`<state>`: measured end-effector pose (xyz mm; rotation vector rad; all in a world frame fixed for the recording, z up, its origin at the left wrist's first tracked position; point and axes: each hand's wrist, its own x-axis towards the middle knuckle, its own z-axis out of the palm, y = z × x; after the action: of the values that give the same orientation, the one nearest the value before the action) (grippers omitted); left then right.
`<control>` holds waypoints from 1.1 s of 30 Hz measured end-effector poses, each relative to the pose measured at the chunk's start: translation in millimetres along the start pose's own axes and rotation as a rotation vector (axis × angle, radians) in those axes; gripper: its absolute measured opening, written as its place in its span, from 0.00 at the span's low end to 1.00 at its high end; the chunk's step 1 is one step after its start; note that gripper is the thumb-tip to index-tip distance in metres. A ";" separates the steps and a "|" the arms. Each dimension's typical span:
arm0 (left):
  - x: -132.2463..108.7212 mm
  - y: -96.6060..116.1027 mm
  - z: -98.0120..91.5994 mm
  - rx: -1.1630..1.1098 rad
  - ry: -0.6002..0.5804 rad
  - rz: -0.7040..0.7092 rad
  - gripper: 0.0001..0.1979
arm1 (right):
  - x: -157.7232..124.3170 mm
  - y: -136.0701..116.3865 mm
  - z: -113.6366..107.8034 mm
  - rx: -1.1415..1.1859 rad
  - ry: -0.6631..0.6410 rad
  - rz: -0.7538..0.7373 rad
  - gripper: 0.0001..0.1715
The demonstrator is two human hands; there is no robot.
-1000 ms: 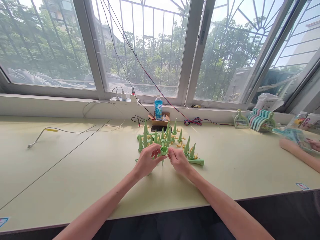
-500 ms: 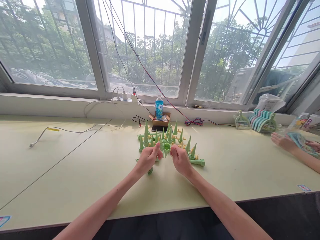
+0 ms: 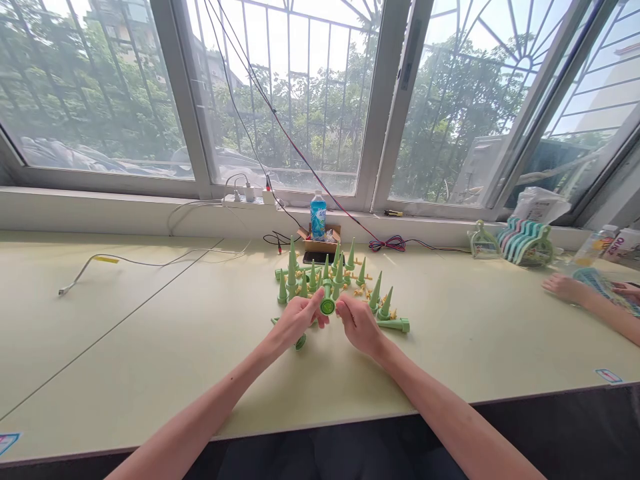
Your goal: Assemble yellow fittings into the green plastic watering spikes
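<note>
Person at pale table [image 3: 165,360], both bare hands out front, close together, over the near edge of a cluster of green parts. Left hand [image 3: 296,320] has thumb and fingers pinched narrow on a green cone piece [image 3: 327,307], thumb along its left side. That piece sits between the two hands, round end turned toward the camera, narrow part pointing away. Right hand [image 3: 361,324] is curled with fingers drawn in narrow, right at the piece's right rim; fingertips partly hidden, so cannot tell if they grip it or something small. Just beyond the hands: upright green cones [image 3: 291,273], points up, with small yellow fittings [image 3: 360,291] scattered among them. One green spike [image 3: 395,325] lies flat to the right of the right hand, wide end outward. Another round green end [image 3: 301,342] shows just below the left hand. Behind the cluster, a dark flat object [image 3: 315,258] lies in front of an open cardboard box [image 3: 335,245]; blue bottle [image 3: 318,217] stands at the box. Bundled cable [image 3: 387,245] to its right, near the wall. Far right, co-worker's hand [image 3: 565,288] on the table, near a row of handled items [image 3: 525,241].
</note>
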<state>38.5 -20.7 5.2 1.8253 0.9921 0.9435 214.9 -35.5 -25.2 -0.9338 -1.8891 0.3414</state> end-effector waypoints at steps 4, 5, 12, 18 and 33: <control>0.3 -0.6 -0.7 0.039 0.000 0.028 0.37 | -0.2 0.1 -0.4 0.006 -0.004 0.022 0.22; 0.2 -0.3 -1.0 0.043 0.000 0.027 0.37 | -0.3 0.3 -0.3 0.008 -0.005 0.025 0.22; -0.9 2.6 -2.9 0.021 -0.012 -0.023 0.35 | -0.6 2.3 0.5 0.020 -0.005 0.039 0.22; -0.4 2.3 -3.3 0.006 -0.015 -0.039 0.34 | -0.7 2.9 0.8 0.018 -0.001 0.041 0.23; -4.5 11.1 -4.5 0.039 -0.039 0.067 0.30 | -0.1 3.3 1.3 0.029 0.007 0.054 0.22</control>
<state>35.7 -27.1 15.9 1.9123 0.9363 0.9306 215.3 -33.2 -27.8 -0.9671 -1.8502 0.3957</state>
